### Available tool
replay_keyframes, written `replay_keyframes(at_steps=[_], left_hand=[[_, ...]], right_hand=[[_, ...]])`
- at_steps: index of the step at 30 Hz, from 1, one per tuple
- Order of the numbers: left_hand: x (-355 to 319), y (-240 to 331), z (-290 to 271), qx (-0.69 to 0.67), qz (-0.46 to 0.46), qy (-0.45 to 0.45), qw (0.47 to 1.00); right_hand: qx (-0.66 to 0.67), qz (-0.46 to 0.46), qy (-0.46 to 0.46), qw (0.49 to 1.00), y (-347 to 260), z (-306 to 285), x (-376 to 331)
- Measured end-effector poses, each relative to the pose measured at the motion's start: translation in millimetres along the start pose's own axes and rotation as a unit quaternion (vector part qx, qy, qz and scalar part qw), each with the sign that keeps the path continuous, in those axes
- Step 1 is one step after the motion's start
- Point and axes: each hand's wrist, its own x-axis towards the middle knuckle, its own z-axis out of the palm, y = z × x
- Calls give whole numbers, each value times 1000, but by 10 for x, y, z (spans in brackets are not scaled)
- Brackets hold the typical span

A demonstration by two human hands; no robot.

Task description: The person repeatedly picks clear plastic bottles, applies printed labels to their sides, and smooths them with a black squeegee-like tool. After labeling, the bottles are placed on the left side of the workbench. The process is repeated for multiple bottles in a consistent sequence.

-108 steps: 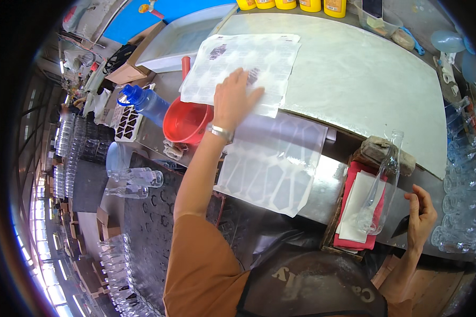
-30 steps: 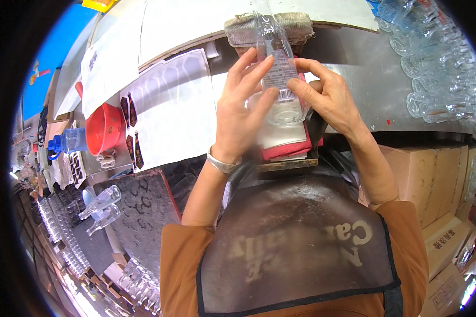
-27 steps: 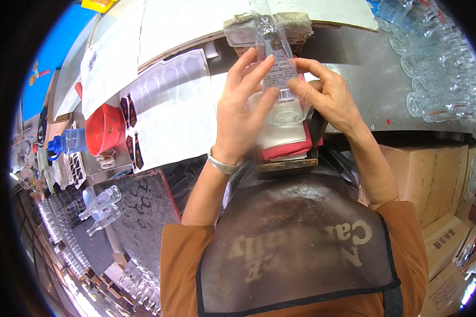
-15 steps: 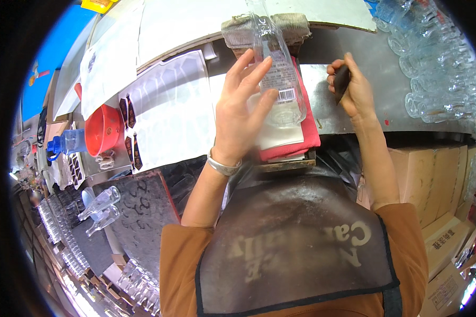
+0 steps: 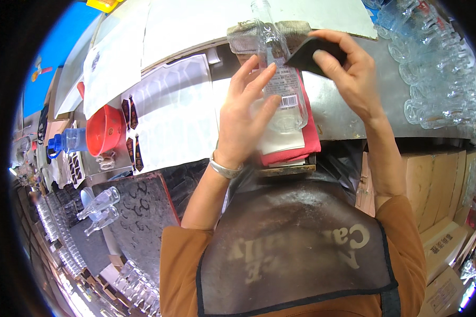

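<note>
A clear glass bottle (image 5: 280, 79) with a pale label lies lengthwise on a red cloth pad (image 5: 307, 142) at the metal bench's near edge. My left hand (image 5: 243, 116) rests against the bottle's left side, fingers spread along the label. My right hand (image 5: 344, 68) hovers over the bottle's upper part, gripping a flat dark card-like tool (image 5: 314, 53). A folded grey rag (image 5: 248, 37) lies under the bottle's neck.
Sheets of label backing (image 5: 169, 116) lie to the left, next to a red bowl (image 5: 103, 129) and a blue-capped jug (image 5: 69, 141). Several clear bottles (image 5: 439, 68) crowd the right side. More bottles (image 5: 98, 206) lie lower left. Cardboard boxes (image 5: 439, 211) stand below right.
My right hand left the bottle, went right, and now holds the dark flat tool above the bottle. The left hand has stayed on the bottle.
</note>
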Motion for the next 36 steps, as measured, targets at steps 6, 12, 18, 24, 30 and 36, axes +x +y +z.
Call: replay_keyframes(at_steps=[6, 12, 18, 24, 30, 36], left_hand=[[-30, -8, 7, -55, -42, -1, 998], [-317, -187, -59, 78, 18, -59, 995], [-334, -104, -1, 87, 120, 19, 989], [-384, -91, 35, 99, 78, 19, 992], [-393, -94, 58, 79, 62, 31, 994], [-401, -380, -322, -43, 61, 28, 997]], right_hand=[[-118, -24, 34, 992, -61, -11, 244], [-201, -113, -22, 973, -294, 31, 241], [-224, -322, -246, 886, -570, 289, -342], [-259, -337, -201, 882, -491, 329, -45], [-290, -234, -105, 922, -421, 250, 458], [-156, -205, -270, 927, -413, 186, 128]])
